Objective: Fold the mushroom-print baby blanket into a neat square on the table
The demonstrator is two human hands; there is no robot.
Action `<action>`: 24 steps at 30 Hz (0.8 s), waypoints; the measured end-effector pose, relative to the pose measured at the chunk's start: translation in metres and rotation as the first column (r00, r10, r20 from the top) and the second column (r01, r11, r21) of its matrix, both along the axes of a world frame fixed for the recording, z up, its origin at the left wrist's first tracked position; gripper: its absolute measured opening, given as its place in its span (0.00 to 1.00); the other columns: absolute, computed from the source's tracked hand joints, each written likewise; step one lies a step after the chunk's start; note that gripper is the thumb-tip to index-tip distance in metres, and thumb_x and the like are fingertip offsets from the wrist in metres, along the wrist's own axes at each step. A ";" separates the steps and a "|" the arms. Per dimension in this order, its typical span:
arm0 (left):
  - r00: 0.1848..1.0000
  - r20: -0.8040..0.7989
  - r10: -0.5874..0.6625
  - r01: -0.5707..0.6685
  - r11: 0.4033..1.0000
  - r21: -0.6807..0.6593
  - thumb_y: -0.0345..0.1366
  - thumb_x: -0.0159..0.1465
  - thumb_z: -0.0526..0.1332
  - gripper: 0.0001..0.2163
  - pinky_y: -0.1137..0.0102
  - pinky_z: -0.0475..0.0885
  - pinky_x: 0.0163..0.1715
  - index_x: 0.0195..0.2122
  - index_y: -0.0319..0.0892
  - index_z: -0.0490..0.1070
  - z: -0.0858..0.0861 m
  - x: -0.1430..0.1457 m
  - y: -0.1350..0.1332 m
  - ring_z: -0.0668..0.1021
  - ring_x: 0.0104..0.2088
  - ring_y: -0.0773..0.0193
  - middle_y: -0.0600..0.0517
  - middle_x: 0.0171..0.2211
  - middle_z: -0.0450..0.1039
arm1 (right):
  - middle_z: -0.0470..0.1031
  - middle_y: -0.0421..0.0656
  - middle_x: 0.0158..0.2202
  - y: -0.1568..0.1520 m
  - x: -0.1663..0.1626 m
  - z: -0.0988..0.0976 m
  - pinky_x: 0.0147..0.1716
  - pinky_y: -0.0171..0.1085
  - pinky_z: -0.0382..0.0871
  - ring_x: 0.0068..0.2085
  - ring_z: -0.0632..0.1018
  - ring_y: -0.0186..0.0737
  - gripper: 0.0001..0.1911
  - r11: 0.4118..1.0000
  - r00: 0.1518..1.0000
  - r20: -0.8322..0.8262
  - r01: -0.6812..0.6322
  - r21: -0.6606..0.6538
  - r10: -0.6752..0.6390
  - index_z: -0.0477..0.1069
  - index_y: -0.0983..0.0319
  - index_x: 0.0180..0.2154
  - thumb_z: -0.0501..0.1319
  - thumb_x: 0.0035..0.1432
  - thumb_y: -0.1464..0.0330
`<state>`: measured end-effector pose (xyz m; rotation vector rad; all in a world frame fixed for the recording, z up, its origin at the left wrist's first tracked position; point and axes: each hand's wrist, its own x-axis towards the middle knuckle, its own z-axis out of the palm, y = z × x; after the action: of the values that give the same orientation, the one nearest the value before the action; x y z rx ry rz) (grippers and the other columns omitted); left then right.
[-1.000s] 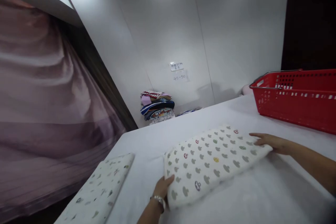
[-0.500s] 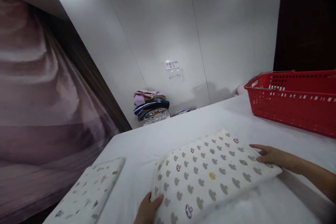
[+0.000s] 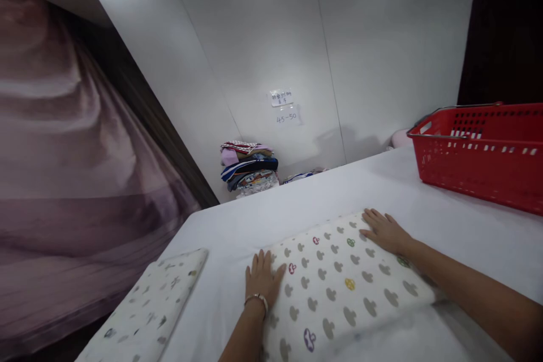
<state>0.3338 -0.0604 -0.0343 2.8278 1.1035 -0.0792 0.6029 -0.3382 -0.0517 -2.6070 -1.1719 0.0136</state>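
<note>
A folded white cloth with a mushroom print (image 3: 335, 283) lies on the white-covered table in front of me. My left hand (image 3: 262, 278) rests flat on its left edge, fingers spread, a bracelet on the wrist. On the far right corner of the same cloth, my right hand (image 3: 386, 231) lies palm down with its fingers apart. Neither hand grips anything. Off to the left is a second folded cloth (image 3: 148, 305), white with a small grey leaf-like print; its near end runs out of view.
A red plastic basket (image 3: 479, 158) with a metal handle stands at the table's right. Past the far edge, a stack of folded fabrics (image 3: 249, 165) sits against the wall, below paper labels (image 3: 286, 116). A pinkish curtain (image 3: 72, 192) hangs at the left.
Both hands have moved to the far side of the mushroom-print cloth, from holding its edges to lying flat on it. The view has shifted slightly.
</note>
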 end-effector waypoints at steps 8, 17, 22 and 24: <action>0.999 0.011 0.034 -0.033 0.997 -0.072 0.54 0.60 0.44 0.32 0.53 0.46 0.58 0.62 0.42 0.48 0.000 -0.003 0.005 0.47 0.63 0.54 0.48 0.64 0.41 | 0.49 0.47 0.63 -0.004 0.017 -0.019 0.58 0.55 0.45 0.63 0.50 0.49 0.34 0.999 0.999 -0.015 0.036 -0.016 -0.036 0.55 0.61 0.59 0.42 0.57 0.49; 0.906 0.304 -0.293 0.283 0.956 0.080 0.36 0.63 0.49 0.13 0.64 0.60 0.48 0.43 0.45 0.70 0.024 0.056 -0.010 0.69 0.46 0.61 0.50 0.44 0.71 | 0.75 0.46 0.42 0.057 0.008 0.019 0.48 0.43 0.61 0.45 0.72 0.44 0.18 0.928 0.966 0.031 -0.256 0.270 0.257 0.73 0.61 0.39 0.45 0.59 0.66; 0.882 0.299 -0.364 0.353 0.931 0.093 0.31 0.61 0.51 0.09 0.65 0.61 0.42 0.36 0.44 0.71 0.010 0.083 -0.011 0.68 0.41 0.60 0.51 0.37 0.71 | 0.73 0.46 0.34 0.071 0.007 0.016 0.39 0.40 0.62 0.38 0.71 0.42 0.14 0.924 0.947 0.094 -0.321 0.208 0.308 0.72 0.61 0.31 0.48 0.59 0.68; 0.885 0.298 -0.358 0.344 0.933 0.103 0.30 0.60 0.53 0.08 0.65 0.60 0.41 0.36 0.44 0.71 0.005 0.086 -0.010 0.68 0.41 0.60 0.51 0.36 0.69 | 0.72 0.45 0.33 0.069 0.006 0.012 0.38 0.39 0.61 0.37 0.70 0.41 0.14 0.930 0.948 0.131 -0.311 0.195 0.289 0.71 0.62 0.30 0.49 0.60 0.68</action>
<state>0.4197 -0.0701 -0.0296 2.9089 0.5269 0.3610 0.6087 -0.2687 -0.0397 -2.2437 -1.5088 -0.1734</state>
